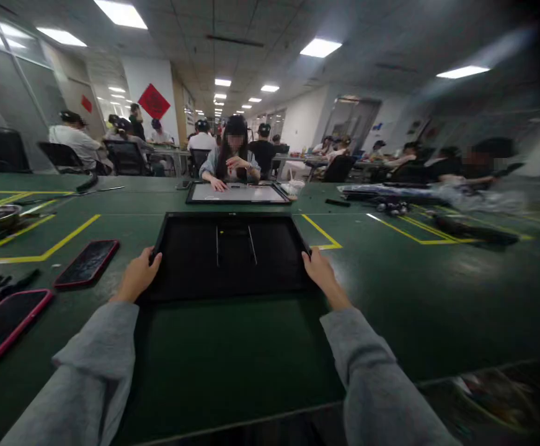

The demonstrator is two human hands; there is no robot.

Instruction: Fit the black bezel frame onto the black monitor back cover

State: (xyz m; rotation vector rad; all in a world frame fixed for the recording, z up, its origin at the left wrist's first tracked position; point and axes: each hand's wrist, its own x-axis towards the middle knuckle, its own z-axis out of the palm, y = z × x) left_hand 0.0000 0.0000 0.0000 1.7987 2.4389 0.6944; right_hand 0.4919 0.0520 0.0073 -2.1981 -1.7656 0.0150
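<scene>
A black rectangular tray lies flat on the green table in front of me. My left hand grips its left edge near the front corner. My right hand grips its right edge. Two thin light strips lie inside the tray near its middle. Both my arms wear grey sleeves.
Two red-edged phones lie at my left, inside and near yellow floor-tape markings. A person sits opposite behind a light tray. More people sit at tables farther back and at the right.
</scene>
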